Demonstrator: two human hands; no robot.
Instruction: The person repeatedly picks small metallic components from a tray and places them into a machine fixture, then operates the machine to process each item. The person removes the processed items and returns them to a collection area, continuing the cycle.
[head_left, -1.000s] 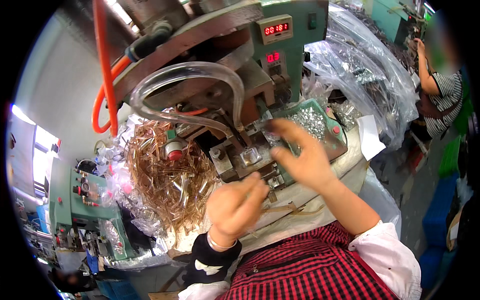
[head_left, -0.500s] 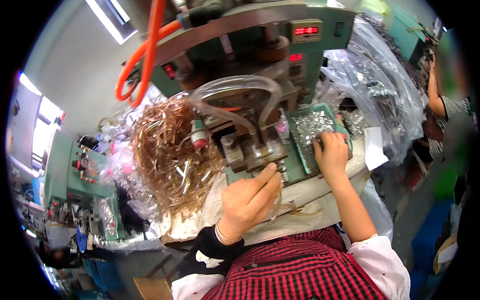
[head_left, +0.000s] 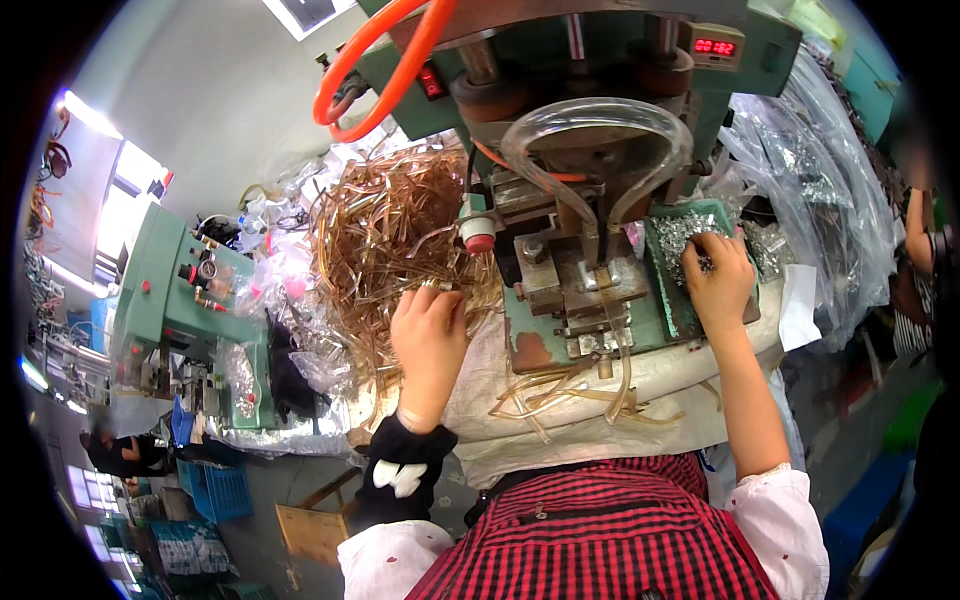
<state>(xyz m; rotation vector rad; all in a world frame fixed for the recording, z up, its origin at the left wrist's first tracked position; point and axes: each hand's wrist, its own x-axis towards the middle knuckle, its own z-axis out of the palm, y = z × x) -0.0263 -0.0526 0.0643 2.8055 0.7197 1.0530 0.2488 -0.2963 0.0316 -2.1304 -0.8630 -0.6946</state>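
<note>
My left hand (head_left: pixel 428 338) reaches into a big heap of thin translucent amber strips (head_left: pixel 385 235) at the left of a green press machine (head_left: pixel 590 150); its fingers curl on the strips. My right hand (head_left: pixel 717 282) rests in a green tray of small shiny metal parts (head_left: pixel 682 232) to the right of the machine's metal die block (head_left: pixel 580 275), fingertips pinched among the parts. What either hand holds is partly hidden by the fingers.
A clear hose loop (head_left: pixel 598 130) and an orange hose (head_left: pixel 375 70) hang off the press. Loose amber strips (head_left: pixel 560 390) lie on the cloth-covered bench edge. Clear plastic bags (head_left: pixel 810 170) pile up at right; another green machine (head_left: pixel 185 300) stands left. Another person's arm (head_left: pixel 915 230) shows far right.
My left hand moved left from the die block into the amber strip heap. My right hand went right and settled in the tray of metal parts. The view tilted.
</note>
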